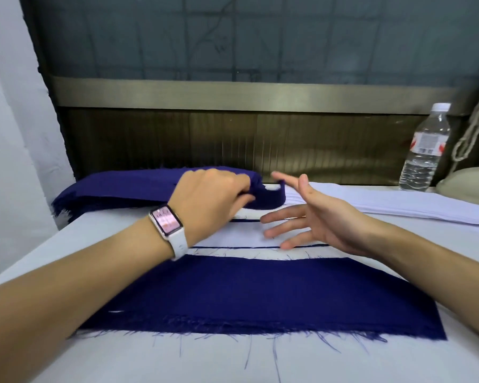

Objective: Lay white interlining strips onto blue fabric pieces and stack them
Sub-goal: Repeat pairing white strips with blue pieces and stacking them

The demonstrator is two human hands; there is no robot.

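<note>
clearly my left hand (213, 194) pinches the turned-up end of the top blue piece (268, 199) on the blue fabric pile (116, 186) at the back left of the table (343, 363). my right hand (315, 219) is spread and holds nothing, over a laid white strip (241, 239); i cannot tell if it touches.

i judge the cloth light, soft and limp, so it will droop and fold unless both ends are held. its cut edges fray, so a grip just inside the short end seems safest. the interlining looks thin and light, likely to slide.

a flat blue piece (260, 294) lies nearest me, loose threads trailing. the white interlining stack (398, 205) sits back right, and a water bottle (423, 150) stands beyond it, well apart. my right forearm crosses the path to that stack.
</note>
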